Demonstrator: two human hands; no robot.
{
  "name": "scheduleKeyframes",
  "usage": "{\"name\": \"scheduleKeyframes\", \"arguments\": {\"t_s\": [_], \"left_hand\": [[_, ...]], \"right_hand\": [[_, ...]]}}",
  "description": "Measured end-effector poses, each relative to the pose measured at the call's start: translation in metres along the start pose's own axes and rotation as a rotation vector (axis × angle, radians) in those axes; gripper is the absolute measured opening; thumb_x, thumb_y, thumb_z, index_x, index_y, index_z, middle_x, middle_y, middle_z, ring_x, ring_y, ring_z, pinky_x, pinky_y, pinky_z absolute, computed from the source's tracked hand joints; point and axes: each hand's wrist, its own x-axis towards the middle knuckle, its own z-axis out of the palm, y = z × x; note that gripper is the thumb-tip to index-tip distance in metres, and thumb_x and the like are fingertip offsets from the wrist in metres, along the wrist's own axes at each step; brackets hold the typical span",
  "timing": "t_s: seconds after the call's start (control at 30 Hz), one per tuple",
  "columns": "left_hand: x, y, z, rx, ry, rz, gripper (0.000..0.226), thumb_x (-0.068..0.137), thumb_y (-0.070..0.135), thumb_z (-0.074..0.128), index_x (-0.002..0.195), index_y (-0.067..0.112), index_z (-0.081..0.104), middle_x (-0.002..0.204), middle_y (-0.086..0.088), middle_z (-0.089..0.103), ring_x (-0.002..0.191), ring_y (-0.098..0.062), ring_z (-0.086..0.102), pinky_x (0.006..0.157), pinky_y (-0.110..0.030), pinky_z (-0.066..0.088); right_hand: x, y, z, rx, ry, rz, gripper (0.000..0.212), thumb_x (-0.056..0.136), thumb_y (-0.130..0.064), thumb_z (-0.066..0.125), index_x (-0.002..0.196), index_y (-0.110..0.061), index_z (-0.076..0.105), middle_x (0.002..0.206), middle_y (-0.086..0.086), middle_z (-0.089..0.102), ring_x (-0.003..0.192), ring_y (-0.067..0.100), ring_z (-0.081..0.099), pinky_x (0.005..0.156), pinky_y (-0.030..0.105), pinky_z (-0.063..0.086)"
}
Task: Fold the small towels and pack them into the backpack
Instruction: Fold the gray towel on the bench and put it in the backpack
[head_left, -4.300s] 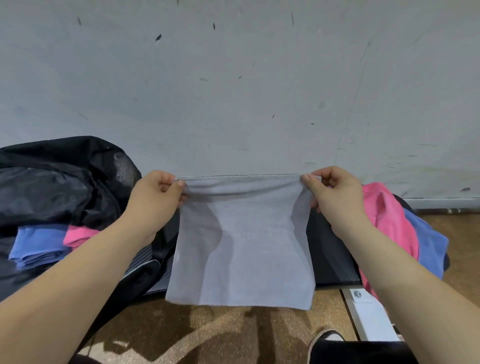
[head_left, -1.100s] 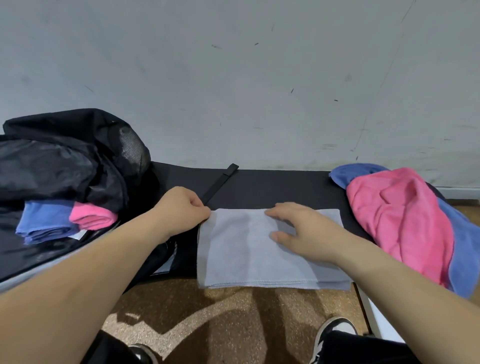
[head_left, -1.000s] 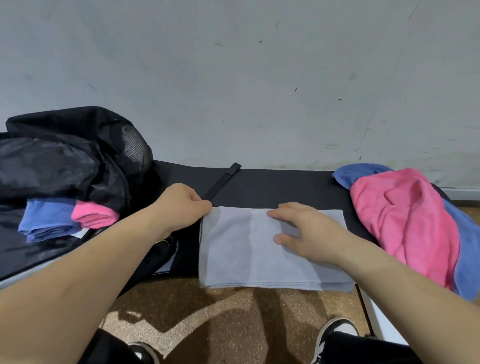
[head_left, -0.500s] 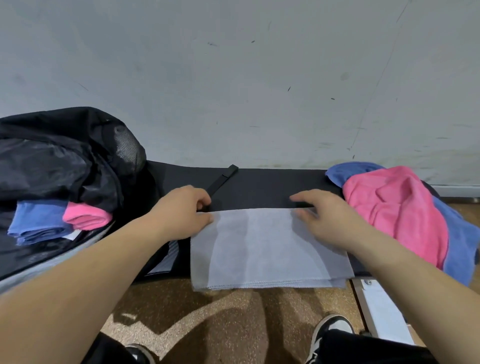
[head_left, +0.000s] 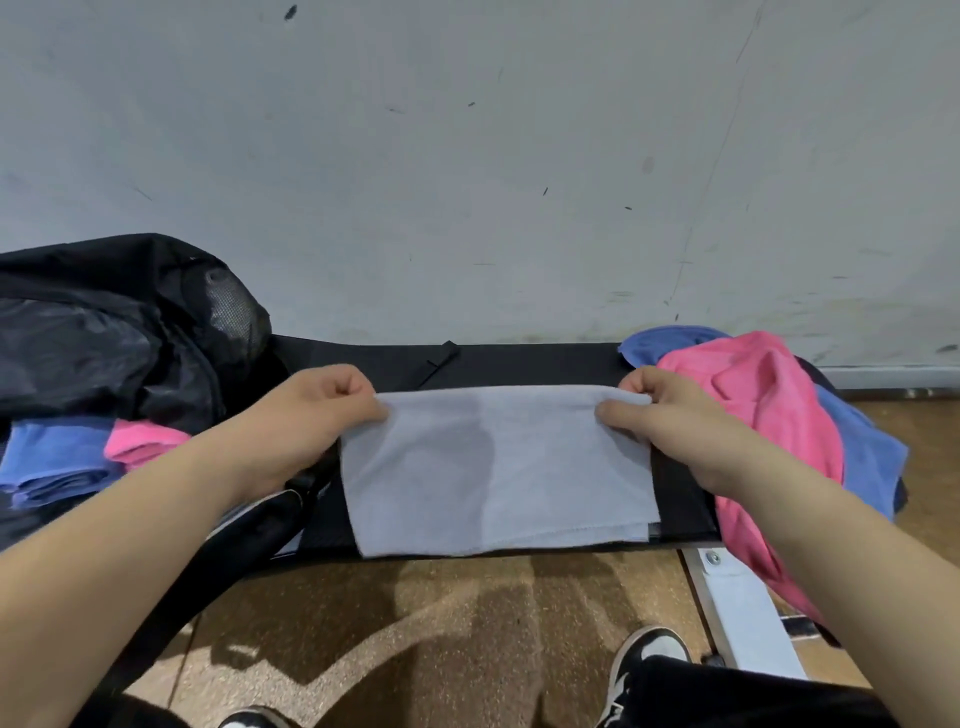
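A light grey towel (head_left: 493, 467), folded double, lies on the black bench (head_left: 524, 364) in the middle. My left hand (head_left: 317, 415) pinches its far left corner and my right hand (head_left: 670, 421) pinches its far right corner, lifting the far edge slightly. The open black backpack (head_left: 119, 332) sits at the left, with a folded blue towel (head_left: 52, 462) and a folded pink towel (head_left: 143, 447) inside its opening.
A loose pink towel (head_left: 763, 415) lies over a blue towel (head_left: 852, 436) at the right end of the bench. A grey wall rises right behind the bench. A white bench leg (head_left: 737, 613), brown floor and my shoes (head_left: 644, 660) are below.
The towel went from hanging in the air to lying folded on the bench. My right hand stopped pressing it flat; both hands now pinch the far corners.
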Motion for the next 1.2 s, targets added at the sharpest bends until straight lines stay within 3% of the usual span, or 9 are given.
{"name": "scheduleKeyframes", "arguments": {"t_s": [0.1, 0.2, 0.3, 0.43, 0.57, 0.73, 0.87, 0.97, 1.2], "left_hand": [[-0.013, 0.008, -0.005, -0.219, 0.003, -0.009, 0.010, 0.096, 0.018, 0.072, 0.102, 0.010, 0.071, 0.094, -0.014, 0.070, 0.080, -0.025, 0.060, 0.070, -0.037, 0.045], [-0.022, 0.006, -0.013, -0.305, -0.146, -0.071, 0.031, 0.099, 0.017, 0.064, 0.128, 0.009, 0.072, 0.127, -0.017, 0.074, 0.113, -0.032, 0.069, 0.100, -0.048, 0.053], [-0.029, 0.006, -0.017, -0.224, -0.266, -0.163, 0.033, 0.092, 0.019, 0.069, 0.121, 0.007, 0.077, 0.125, -0.018, 0.076, 0.108, -0.025, 0.073, 0.095, -0.037, 0.060], [-0.024, 0.001, -0.022, -0.255, -0.147, -0.150, 0.038, 0.093, 0.025, 0.069, 0.123, 0.002, 0.074, 0.127, -0.023, 0.073, 0.107, -0.027, 0.071, 0.103, -0.045, 0.053], [-0.017, 0.005, -0.023, -0.333, -0.002, -0.035, 0.027, 0.104, 0.029, 0.060, 0.116, 0.012, 0.077, 0.115, -0.014, 0.079, 0.100, -0.026, 0.073, 0.090, -0.042, 0.057], [-0.013, 0.007, -0.018, 0.245, 0.333, 0.152, 0.026, 0.099, 0.036, 0.068, 0.084, 0.015, 0.073, 0.087, -0.019, 0.071, 0.070, -0.017, 0.056, 0.066, -0.032, 0.044], [-0.010, 0.019, -0.011, 0.214, 0.442, 0.106, 0.037, 0.092, 0.043, 0.072, 0.089, 0.006, 0.070, 0.087, -0.018, 0.071, 0.073, -0.025, 0.062, 0.065, -0.036, 0.049], [-0.013, 0.030, 0.002, 0.092, 0.415, 0.112, 0.058, 0.082, 0.051, 0.077, 0.094, -0.004, 0.065, 0.087, -0.026, 0.068, 0.071, -0.023, 0.060, 0.064, -0.046, 0.054], [-0.030, 0.048, 0.050, -0.195, 0.131, 0.184, 0.008, 0.097, 0.014, 0.073, 0.104, 0.015, 0.076, 0.090, -0.012, 0.080, 0.076, -0.024, 0.078, 0.061, -0.034, 0.061]], "right_hand": [[0.001, -0.002, 0.000, 0.294, -0.037, 0.094, 0.026, 0.088, -0.018, 0.080, 0.109, -0.011, 0.067, 0.099, 0.007, 0.076, 0.088, 0.025, 0.071, 0.074, 0.038, 0.055], [-0.002, -0.007, 0.002, 0.414, -0.094, 0.147, 0.032, 0.092, -0.011, 0.075, 0.123, -0.004, 0.069, 0.117, 0.014, 0.078, 0.110, 0.029, 0.074, 0.101, 0.049, 0.056], [-0.005, -0.015, 0.005, 0.450, -0.097, 0.182, 0.027, 0.096, -0.006, 0.067, 0.123, 0.001, 0.070, 0.117, 0.017, 0.077, 0.106, 0.030, 0.074, 0.095, 0.044, 0.058], [-0.005, -0.027, 0.008, 0.518, -0.078, 0.157, 0.019, 0.102, -0.004, 0.058, 0.115, -0.003, 0.071, 0.110, 0.014, 0.079, 0.096, 0.025, 0.075, 0.090, 0.042, 0.059], [-0.003, -0.029, 0.019, 0.376, -0.019, 0.028, 0.009, 0.105, -0.012, 0.058, 0.107, -0.010, 0.067, 0.103, 0.008, 0.078, 0.094, 0.023, 0.071, 0.086, 0.034, 0.059], [0.000, -0.038, 0.034, -0.004, 0.196, -0.250, 0.023, 0.102, -0.027, 0.062, 0.098, -0.006, 0.056, 0.079, 0.004, 0.060, 0.067, 0.014, 0.052, 0.054, 0.020, 0.041], [-0.003, -0.055, 0.049, 0.214, 0.274, -0.234, 0.026, 0.095, -0.035, 0.072, 0.099, -0.013, 0.059, 0.091, 0.013, 0.077, 0.076, 0.026, 0.072, 0.069, 0.040, 0.058], [-0.012, -0.068, 0.067, 0.238, 0.290, -0.288, 0.026, 0.093, -0.033, 0.075, 0.095, -0.013, 0.058, 0.086, 0.013, 0.076, 0.066, 0.017, 0.063, 0.063, 0.035, 0.050], [-0.039, -0.088, 0.109, 0.357, 0.018, -0.301, 0.020, 0.094, -0.034, 0.075, 0.095, -0.020, 0.061, 0.085, 0.023, 0.072, 0.072, 0.038, 0.072, 0.057, 0.043, 0.058]]}}
